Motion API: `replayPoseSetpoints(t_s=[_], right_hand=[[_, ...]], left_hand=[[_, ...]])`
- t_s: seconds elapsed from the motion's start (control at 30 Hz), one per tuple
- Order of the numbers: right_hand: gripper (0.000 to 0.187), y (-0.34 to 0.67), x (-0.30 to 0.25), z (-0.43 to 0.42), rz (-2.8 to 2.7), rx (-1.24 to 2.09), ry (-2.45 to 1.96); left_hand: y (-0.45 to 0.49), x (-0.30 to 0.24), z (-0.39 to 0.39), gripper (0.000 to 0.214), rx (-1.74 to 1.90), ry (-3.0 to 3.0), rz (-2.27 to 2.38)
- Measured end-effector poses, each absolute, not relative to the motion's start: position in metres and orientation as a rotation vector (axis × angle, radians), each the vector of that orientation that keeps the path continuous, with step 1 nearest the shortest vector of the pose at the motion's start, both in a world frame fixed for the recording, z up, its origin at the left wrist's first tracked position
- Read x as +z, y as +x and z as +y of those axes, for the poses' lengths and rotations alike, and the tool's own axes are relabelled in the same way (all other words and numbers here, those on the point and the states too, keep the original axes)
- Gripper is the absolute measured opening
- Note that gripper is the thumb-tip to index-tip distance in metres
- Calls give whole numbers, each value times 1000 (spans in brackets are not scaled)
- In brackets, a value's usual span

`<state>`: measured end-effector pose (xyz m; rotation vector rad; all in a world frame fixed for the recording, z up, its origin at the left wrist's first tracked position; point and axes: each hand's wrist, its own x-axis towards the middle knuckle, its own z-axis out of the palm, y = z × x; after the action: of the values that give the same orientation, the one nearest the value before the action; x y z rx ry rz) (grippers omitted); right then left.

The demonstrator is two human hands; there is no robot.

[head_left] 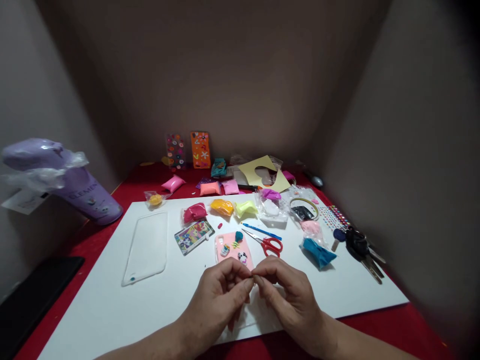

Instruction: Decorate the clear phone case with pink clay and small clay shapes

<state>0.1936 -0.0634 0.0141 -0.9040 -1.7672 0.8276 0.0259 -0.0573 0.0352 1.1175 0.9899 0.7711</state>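
Left hand: the left hand (221, 296) is held low at the front, its thumb and forefinger drawn together at the tips.
Right hand: the right hand (290, 295) is set opposite in a like pinch, the 2 hands' fingertips meeting; whether a small piece is grasped there cannot be told, as the tips hide it.
Pink case: the pink phone case (233, 254) is laid flat just beyond the fingertips, its near end partly covered by the hands (small figures, 1 of them a white animal face, are fixed on it).
Scissors: the red-handled scissors (265, 242) are laid right of the case, just beside the blue pen (262, 231).
Picture card: the picture card (194, 237) is placed left of the case.
Clear case: the clear phone case (146, 250) is laid farther left on the white board (101, 315).
Packets: the red packet (195, 213), orange packet (222, 207) and yellow packet (246, 208) are lined up behind.
Right side: the teal packet (318, 254) and keys (371, 267) are seen near the board's edge.
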Motion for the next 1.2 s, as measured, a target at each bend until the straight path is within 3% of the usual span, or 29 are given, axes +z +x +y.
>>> replayPoseSetpoints(t_s=[1.2], right_hand=[[16,194,17,-64,-1805,805,-864]], left_hand=[[24,33,-59,25,763,1144,979]])
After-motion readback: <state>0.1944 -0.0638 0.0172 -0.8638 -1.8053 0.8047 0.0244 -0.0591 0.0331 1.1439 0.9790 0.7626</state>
